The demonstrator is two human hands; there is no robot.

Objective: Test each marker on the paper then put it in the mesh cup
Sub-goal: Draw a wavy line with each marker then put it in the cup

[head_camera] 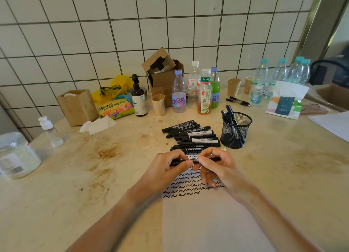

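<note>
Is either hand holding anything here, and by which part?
Both hold one black marker over the paper: left hand grips its left end, right hand its right end.

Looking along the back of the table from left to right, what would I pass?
Wooden box → yellow bag → pump bottle → cardboard box → drink bottles → paper cups → water bottles.
</note>
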